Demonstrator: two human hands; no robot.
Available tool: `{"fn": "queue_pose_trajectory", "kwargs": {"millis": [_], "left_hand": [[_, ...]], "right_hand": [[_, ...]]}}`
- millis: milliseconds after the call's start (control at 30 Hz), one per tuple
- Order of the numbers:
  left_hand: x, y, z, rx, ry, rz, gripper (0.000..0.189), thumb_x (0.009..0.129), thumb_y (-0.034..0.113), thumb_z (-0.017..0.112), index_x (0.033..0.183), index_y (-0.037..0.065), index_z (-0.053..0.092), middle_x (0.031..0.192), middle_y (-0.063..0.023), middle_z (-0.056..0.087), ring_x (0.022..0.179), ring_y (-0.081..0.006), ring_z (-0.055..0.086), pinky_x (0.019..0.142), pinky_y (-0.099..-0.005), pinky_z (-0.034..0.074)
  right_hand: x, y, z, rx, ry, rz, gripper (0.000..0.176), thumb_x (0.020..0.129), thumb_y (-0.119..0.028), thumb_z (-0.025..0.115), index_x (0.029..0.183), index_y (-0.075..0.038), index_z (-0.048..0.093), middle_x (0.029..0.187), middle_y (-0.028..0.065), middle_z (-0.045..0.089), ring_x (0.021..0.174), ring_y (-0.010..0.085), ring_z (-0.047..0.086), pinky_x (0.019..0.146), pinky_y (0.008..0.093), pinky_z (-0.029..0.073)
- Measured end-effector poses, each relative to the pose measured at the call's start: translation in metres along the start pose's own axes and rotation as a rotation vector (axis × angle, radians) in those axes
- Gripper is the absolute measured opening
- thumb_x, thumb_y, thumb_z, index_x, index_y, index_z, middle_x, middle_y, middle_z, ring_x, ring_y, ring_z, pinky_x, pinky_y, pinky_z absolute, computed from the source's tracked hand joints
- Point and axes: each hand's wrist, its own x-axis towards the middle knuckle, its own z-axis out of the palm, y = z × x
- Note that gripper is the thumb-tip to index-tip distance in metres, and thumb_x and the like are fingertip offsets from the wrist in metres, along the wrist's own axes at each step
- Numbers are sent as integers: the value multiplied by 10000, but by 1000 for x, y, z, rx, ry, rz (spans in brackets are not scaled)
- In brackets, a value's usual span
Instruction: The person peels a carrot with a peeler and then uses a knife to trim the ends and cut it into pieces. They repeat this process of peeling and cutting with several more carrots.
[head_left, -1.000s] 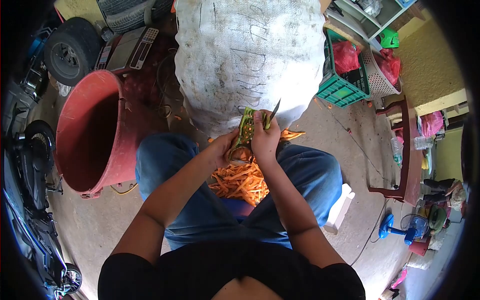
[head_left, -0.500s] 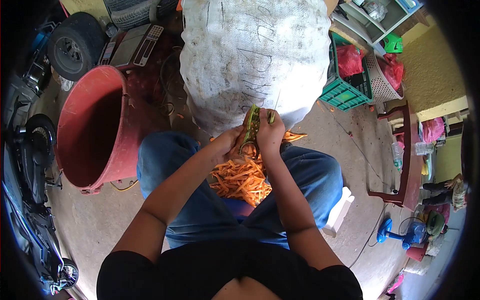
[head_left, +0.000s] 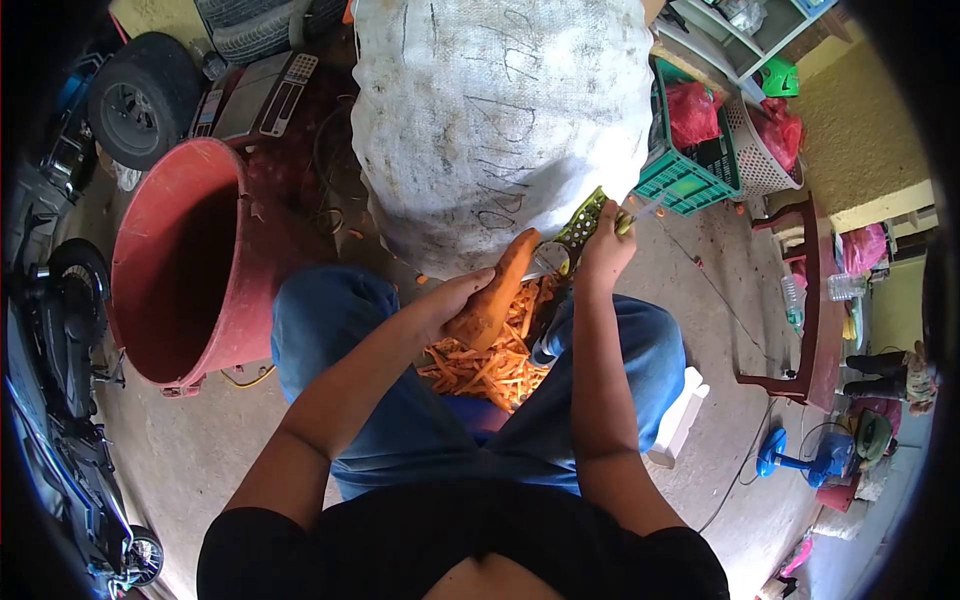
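My left hand (head_left: 458, 298) is wrapped round a thick orange carrot (head_left: 500, 295), its narrow end pointing up and away from me. Brownish patches show near its wide end. In my right hand (head_left: 603, 255) is a green peeler (head_left: 583, 220) with holes along its body and a rounded metal part at its lower end. That metal part sits close beside the carrot's narrow end. Between my knees, below both hands, lies a heap of orange strips (head_left: 490, 368). A full white woven sack (head_left: 500, 130) with dark writing stands just beyond my hands.
To the left stands a large red bin (head_left: 240, 270), with a tyre (head_left: 145, 100) and a scale (head_left: 265, 95) behind it. A green crate (head_left: 690, 185) and a perforated basket (head_left: 770, 150) are at the right. A motorbike (head_left: 70, 400) lines the far left; a blue fan (head_left: 810, 460) stands right.
My hands have moved apart. The peeler has swung to the upper right, away from my left hand, and the carrot now shows along its length.
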Motion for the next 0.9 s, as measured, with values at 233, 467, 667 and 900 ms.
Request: {"fn": "queue_pose_trajectory", "kwargs": {"millis": [233, 467, 667, 900], "left_hand": [[14, -8, -17, -152, -65, -7, 385, 857, 364, 373, 1071, 48, 427, 910, -128, 541, 794, -222, 563, 711, -361, 468], [13, -7, -15, -172, -143, 29, 347, 845, 350, 403, 1067, 89, 460, 948, -57, 561, 802, -150, 577, 651, -302, 501], [-1, 4, -6, -93, -44, 81, 356, 842, 315, 368, 1149, 139, 407, 997, -53, 538, 872, -184, 552, 720, -353, 479], [2, 5, -6, -99, 54, 25, 331, 842, 356, 372, 1044, 117, 482, 906, -39, 571, 769, -153, 579, 606, -314, 502]], "right_hand": [[-17, 10, 6, 40, -159, 88, 223, 828, -193, 494, 804, 27, 523, 628, 17, 486, 561, 76, 401, 519, 225, 345], [-62, -1, 18, 41, -353, 166, 248, 827, -218, 504, 810, 28, 524, 645, 32, 525, 564, 80, 468, 518, 224, 387], [-68, 7, 19, -24, -420, 64, 273, 834, -230, 492, 825, 41, 522, 658, 47, 542, 580, 86, 478, 550, 230, 398], [-68, 2, 19, -7, -419, 107, 217, 843, -194, 477, 816, 16, 522, 692, 20, 524, 614, 69, 451, 559, 208, 376]]}}
